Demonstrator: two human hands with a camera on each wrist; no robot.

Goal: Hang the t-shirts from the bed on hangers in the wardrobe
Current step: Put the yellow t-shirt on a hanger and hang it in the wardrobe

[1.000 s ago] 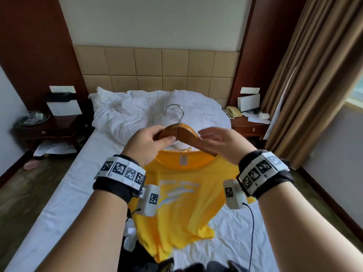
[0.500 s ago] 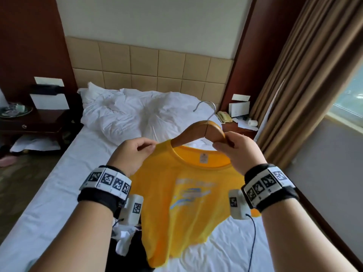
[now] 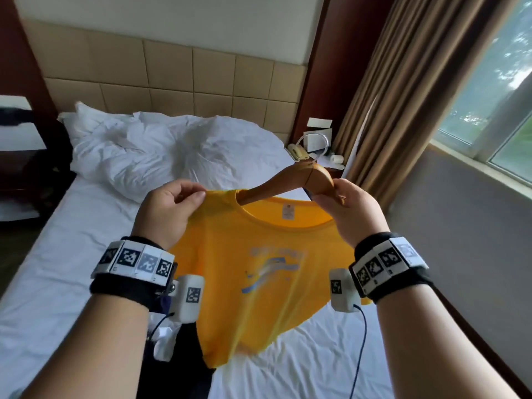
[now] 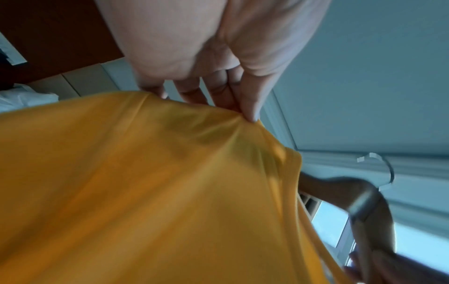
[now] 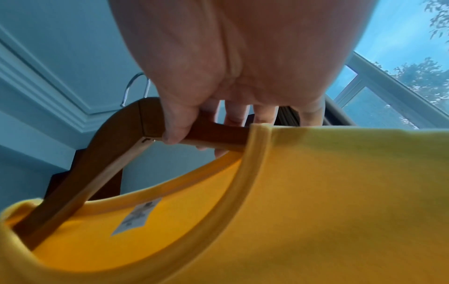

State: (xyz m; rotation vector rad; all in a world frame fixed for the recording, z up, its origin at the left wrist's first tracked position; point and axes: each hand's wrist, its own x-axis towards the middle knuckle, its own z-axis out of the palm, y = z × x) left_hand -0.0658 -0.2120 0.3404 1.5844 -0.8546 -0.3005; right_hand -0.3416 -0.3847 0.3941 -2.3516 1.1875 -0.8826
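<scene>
A yellow t-shirt point(image 3: 259, 272) with a blue and white print hangs in the air over the bed point(image 3: 57, 254). A wooden hanger point(image 3: 290, 180) with a metal hook point(image 3: 319, 139) sits tilted in its neck hole, left arm inside the shirt. My left hand point(image 3: 184, 197) pinches the shirt's left shoulder point(image 4: 243, 123) between thumb and fingers. My right hand point(image 3: 336, 197) grips the hanger's right arm point(image 5: 213, 132) beside the collar point(image 5: 257, 146). Dark and white clothes point(image 3: 178, 355) lie on the sheet below my left wrist.
Crumpled white bedding point(image 3: 172, 151) is piled at the padded headboard point(image 3: 172, 70). A nightstand with a phone point(image 3: 299, 152) and papers stands right of the bed, beside brown curtains point(image 3: 403, 82) and a window point(image 3: 495, 110). Another dark nightstand point(image 3: 17, 156) is at the left.
The view has swung right towards the window. My left hand left the hanger and now pinches the shirt's shoulder. The hanger has tilted, its right end raised, held by my right hand.
</scene>
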